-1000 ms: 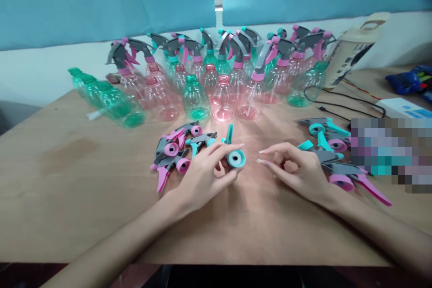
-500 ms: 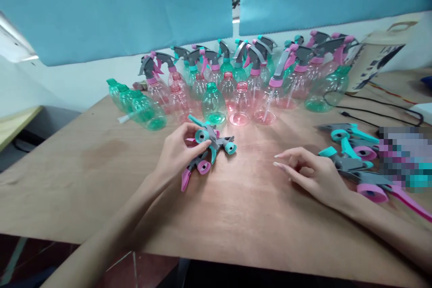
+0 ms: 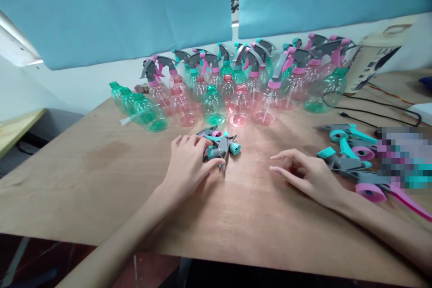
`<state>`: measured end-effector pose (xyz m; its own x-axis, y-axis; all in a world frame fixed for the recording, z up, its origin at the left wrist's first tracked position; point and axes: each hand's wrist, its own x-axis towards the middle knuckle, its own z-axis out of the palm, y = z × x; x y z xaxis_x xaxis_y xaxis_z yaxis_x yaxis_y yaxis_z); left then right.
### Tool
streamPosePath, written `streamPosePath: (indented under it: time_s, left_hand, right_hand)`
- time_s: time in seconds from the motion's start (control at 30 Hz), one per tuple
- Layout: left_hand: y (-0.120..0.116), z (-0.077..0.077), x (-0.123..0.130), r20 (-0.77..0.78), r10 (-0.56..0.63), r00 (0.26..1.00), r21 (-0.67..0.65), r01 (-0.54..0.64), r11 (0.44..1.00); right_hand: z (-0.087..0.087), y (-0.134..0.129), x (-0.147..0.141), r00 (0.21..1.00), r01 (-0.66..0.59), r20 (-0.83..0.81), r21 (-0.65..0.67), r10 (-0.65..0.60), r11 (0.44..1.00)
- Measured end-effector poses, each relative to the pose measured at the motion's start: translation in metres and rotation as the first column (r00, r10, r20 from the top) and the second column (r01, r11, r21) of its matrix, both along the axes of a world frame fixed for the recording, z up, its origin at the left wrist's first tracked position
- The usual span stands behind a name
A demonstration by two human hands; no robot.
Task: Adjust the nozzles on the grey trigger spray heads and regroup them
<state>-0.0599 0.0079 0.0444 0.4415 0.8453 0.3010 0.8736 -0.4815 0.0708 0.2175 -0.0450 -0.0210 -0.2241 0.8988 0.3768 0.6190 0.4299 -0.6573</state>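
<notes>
My left hand (image 3: pixel 191 159) curls over a small pile of grey, teal and pink spray heads (image 3: pixel 221 146) on the wooden table, its thumb and fingers around them. Some heads are partly hidden under the hand. To the right, my right hand (image 3: pixel 308 177) rests at the table with thumb and fingers apart and nothing between them. Just beyond it lies a second pile of spray heads (image 3: pixel 351 162). Open green bottles and pink bottles stand behind the left pile, among them a green bottle (image 3: pixel 214 105) and a pink bottle (image 3: pixel 240 108).
Several bottles with spray heads (image 3: pixel 254 69) stand along the back wall. A large beige container (image 3: pixel 374 60) is at the back right, near a black cable (image 3: pixel 381 101). The wooden table (image 3: pixel 84 189) has its front edge near me. Part of the right side is pixelated.
My left hand has moved slightly right and down, and its fingers have closed over the spray heads, which are bunched closer together. My right hand has barely shifted.
</notes>
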Motion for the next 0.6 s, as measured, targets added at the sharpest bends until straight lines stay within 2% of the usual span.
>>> streamPosePath:
  time_s: [0.1, 0.23, 0.4, 0.5, 0.6]
  left_hand:
    - [-0.011, 0.006, 0.005, 0.035, -0.009, 0.999, 0.044, 0.007, 0.999]
    - [-0.021, 0.008, 0.016, 0.055, -0.071, 0.996, 0.033, 0.069, 0.997]
    - [-0.027, 0.0, 0.041, 0.145, -0.275, 0.95, 0.038, 0.272, 0.961]
    - [-0.027, -0.005, 0.064, 0.194, -0.377, 0.906, -0.017, 0.387, 0.922]
    - [-0.022, -0.012, 0.092, 0.234, -0.45, 0.862, -0.102, 0.482, 0.87]
  right_hand:
    - [0.0, 0.0, 0.001, 0.999, -0.005, 0.032, -0.003, 0.005, 1.0]
    - [0.003, 0.003, 0.0, 1.0, -0.004, 0.024, 0.001, 0.004, 1.0]
    - [0.022, -0.001, 0.007, 0.998, 0.037, 0.045, 0.032, -0.039, 0.999]
    - [0.035, -0.011, 0.022, 0.986, 0.059, 0.152, 0.074, -0.07, 0.995]
    - [0.04, -0.024, 0.045, 0.953, 0.101, 0.278, 0.096, -0.124, 0.99]
